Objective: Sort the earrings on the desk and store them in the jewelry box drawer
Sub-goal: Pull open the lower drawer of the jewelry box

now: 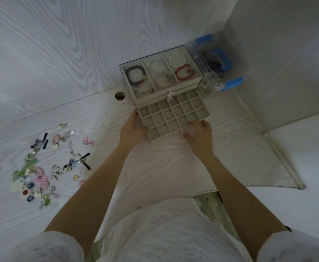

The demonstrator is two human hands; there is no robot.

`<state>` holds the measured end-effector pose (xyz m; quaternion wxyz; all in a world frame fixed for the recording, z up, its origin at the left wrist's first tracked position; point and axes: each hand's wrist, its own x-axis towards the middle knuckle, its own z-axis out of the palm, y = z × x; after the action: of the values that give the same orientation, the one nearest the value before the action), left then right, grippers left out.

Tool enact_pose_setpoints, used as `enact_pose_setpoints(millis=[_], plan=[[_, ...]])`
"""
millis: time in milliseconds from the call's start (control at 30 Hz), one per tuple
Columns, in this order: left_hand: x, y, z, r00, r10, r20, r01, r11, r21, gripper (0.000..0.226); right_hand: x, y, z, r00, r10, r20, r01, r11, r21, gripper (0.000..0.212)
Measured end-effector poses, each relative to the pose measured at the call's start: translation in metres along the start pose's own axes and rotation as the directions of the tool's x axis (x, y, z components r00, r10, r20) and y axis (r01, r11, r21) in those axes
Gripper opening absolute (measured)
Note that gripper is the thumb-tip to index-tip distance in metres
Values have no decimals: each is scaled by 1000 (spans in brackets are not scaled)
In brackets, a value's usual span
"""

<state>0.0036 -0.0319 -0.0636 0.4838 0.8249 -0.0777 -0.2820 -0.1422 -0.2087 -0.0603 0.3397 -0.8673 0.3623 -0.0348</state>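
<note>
A beige jewelry box (161,71) stands at the back of the white desk, its glass-topped upper tray holding several bracelets. Its bottom drawer (173,115) is pulled out, showing a grid of small empty compartments. My left hand (134,127) holds the drawer's left front corner, thumb on top. My right hand (197,133) grips the drawer's front edge at the right, around its small knob. Several colourful earrings (47,167) lie scattered on the desk at the left, away from both hands.
A clear storage bin with blue clips (218,62) sits right behind the jewelry box in the corner. A round cable hole (119,96) lies just left of the box. The desk's front edge (202,192) runs near my body; walls close in behind and to the right.
</note>
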Motion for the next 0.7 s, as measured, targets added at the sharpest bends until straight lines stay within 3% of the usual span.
enact_pose_setpoints(millis=[567, 700], plan=[[-1, 1, 4, 1000, -5, -24, 5, 1000, 6, 77, -11, 0, -3, 999, 37, 6, -37, 998, -50, 40], [-5, 5, 6, 1000, -9, -24, 11, 997, 77, 75, -15, -4, -8, 996, 59, 71, -56, 997, -52, 49]])
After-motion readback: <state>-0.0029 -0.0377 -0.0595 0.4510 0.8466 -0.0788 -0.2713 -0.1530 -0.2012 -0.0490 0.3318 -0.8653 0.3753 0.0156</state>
